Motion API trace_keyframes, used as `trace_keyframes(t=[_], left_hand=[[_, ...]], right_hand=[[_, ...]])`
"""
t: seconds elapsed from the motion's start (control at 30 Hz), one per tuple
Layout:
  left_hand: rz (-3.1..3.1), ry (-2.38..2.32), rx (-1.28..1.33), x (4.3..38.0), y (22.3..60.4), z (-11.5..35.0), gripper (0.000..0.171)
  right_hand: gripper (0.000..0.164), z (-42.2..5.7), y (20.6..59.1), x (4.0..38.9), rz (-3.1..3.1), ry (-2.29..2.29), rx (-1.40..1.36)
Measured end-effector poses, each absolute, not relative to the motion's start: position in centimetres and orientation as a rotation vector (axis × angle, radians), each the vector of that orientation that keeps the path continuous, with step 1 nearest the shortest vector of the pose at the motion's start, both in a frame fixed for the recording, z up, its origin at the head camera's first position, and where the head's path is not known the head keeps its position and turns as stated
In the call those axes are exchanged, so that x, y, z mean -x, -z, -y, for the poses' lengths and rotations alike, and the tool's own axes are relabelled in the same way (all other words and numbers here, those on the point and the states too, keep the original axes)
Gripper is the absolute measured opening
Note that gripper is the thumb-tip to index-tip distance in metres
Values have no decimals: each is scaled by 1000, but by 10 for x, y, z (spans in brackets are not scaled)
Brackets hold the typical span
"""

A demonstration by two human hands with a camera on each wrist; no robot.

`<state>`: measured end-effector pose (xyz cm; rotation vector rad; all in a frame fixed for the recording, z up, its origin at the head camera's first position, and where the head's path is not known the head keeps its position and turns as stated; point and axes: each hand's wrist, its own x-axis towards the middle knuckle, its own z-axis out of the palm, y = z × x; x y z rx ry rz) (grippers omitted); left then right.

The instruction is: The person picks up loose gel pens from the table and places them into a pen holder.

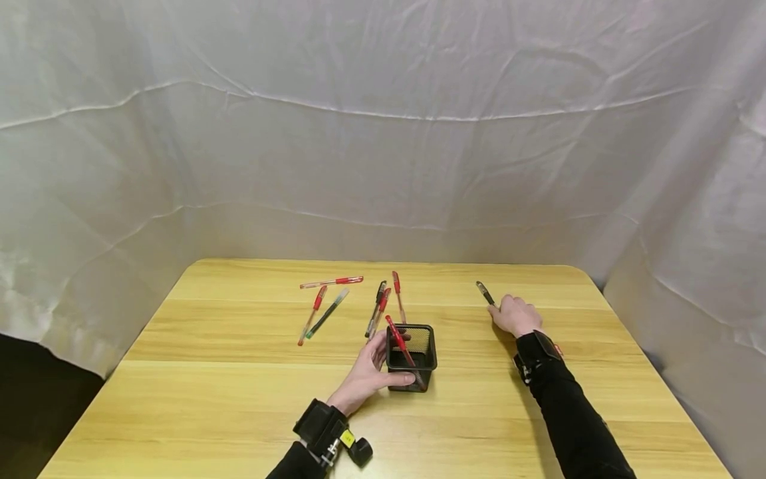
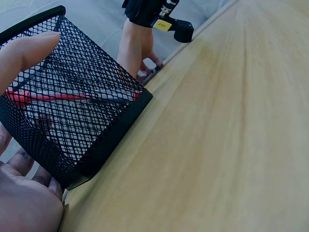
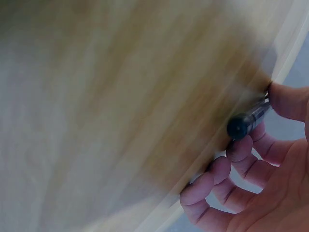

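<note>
My left hand (image 1: 366, 374) holds a black mesh pen holder (image 1: 426, 382) by its left side, thumb across the front wall and fingers behind. One red pen (image 1: 396, 334) leans inside it, its red grip end sticking out above the rim. In the left wrist view the mesh wall (image 2: 96, 121) stands on the tabletop, and the pen shows through it. Off to the right, my right hand (image 1: 518, 316) pinches a black pen (image 1: 485, 293) low over the table. The right wrist view shows the pen's dark end (image 3: 238, 126) between thumb and fingers.
Behind and left of the holder lie several loose pens: a red one (image 1: 341, 281) lying crosswise, another red one (image 1: 316, 301), a green-tipped dark one (image 1: 328, 313), a black one (image 1: 377, 307) and more red ones. Pale cloth (image 1: 383, 166) hangs behind the wooden table (image 1: 239, 412).
</note>
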<state>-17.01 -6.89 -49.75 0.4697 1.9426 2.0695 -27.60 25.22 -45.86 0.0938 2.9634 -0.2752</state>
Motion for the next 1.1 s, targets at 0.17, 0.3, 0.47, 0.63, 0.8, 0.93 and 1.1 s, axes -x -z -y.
trace_keyframes(t=[0.17, 0.3, 0.47, 0.63, 0.8, 0.93, 1.1], left_hand=[[-1945, -2082, -490, 170, 497, 69, 80], [-1945, -2096, -520, 170, 498, 68, 79], [-1937, -2103, -528, 170, 497, 68, 79], [-1927, -2110, -540, 169, 496, 68, 77], [-1939, -2103, -532, 170, 496, 67, 77], [-1937, -2091, -507, 170, 495, 68, 79], [-1933, -2065, -460, 169, 493, 69, 80]], right_hand=[[42, -253, 459, 276, -2960, 260, -88], [36, -254, 459, 273, -2964, 286, -64], [30, -254, 456, 267, -2971, 378, -20], [31, -253, 455, 257, -2969, 509, 28], [29, -253, 454, 246, -2951, 652, 51], [29, -254, 454, 240, -2930, 744, 81], [29, -253, 454, 230, -2981, 842, 152]])
